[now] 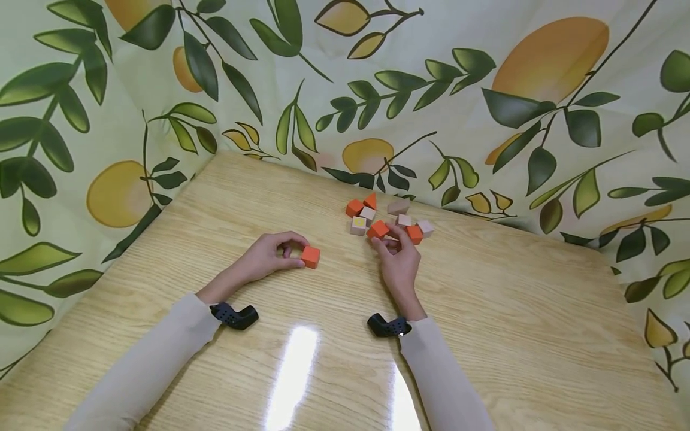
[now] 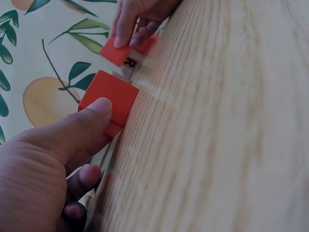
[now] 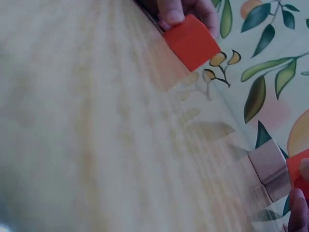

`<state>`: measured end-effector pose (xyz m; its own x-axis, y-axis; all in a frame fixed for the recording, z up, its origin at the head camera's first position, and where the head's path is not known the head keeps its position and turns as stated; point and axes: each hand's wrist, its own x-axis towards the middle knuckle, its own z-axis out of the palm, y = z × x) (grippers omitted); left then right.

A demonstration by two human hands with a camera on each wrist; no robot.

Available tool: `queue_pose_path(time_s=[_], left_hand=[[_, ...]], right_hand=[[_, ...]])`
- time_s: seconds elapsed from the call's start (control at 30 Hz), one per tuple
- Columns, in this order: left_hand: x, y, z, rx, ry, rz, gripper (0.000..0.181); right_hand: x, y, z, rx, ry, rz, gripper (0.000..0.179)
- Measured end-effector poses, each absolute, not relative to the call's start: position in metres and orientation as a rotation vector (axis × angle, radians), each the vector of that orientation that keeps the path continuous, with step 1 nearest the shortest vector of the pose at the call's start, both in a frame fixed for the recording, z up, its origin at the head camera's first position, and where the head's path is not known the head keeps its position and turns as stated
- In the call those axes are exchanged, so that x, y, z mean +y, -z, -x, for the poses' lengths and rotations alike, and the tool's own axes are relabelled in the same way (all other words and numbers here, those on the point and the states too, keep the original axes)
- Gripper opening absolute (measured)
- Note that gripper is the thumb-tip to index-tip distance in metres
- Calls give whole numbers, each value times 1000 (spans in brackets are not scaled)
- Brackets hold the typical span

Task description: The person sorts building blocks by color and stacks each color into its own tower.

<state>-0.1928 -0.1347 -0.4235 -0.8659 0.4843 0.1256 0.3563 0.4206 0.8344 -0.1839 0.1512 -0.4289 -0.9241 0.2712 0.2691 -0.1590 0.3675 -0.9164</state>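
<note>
My left hand (image 1: 273,258) pinches an orange cube (image 1: 310,257) between thumb and fingers, low over the left-middle of the table; in the left wrist view the thumb presses the near face of this cube (image 2: 112,102). Farther right, my right hand (image 1: 400,263) pinches a second orange cube (image 1: 378,230) at the front of a loose group of blocks. In the right wrist view only its fingertips (image 3: 298,208) and part of that cube (image 3: 300,169) show at the right edge. Another orange block (image 1: 414,234) lies just beyond the right fingers, partly hidden by them.
Around the right hand lie a pale cube with a yellow mark (image 1: 358,225), an orange cube (image 1: 354,208), an orange triangular block (image 1: 370,201), a larger pale block (image 1: 399,206) and several pale cubes. A leaf-patterned cloth (image 1: 302,54) hangs behind the wooden table (image 1: 517,311).
</note>
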Motion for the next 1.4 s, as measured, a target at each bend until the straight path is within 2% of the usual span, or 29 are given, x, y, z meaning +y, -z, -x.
queue_pose_path(time_s=[0.37, 0.8, 1.4], left_hand=[[-134, 421, 193, 2535, -1440, -760, 36], [-135, 423, 193, 2535, -1441, -725, 36], [-134, 423, 194, 2537, -1438, -745, 36]], right_hand=[[143, 428, 172, -2245, -1743, -245, 43], [128, 430, 161, -2414, -1652, -513, 37], [113, 430, 152, -2501, -1552, -649, 37]])
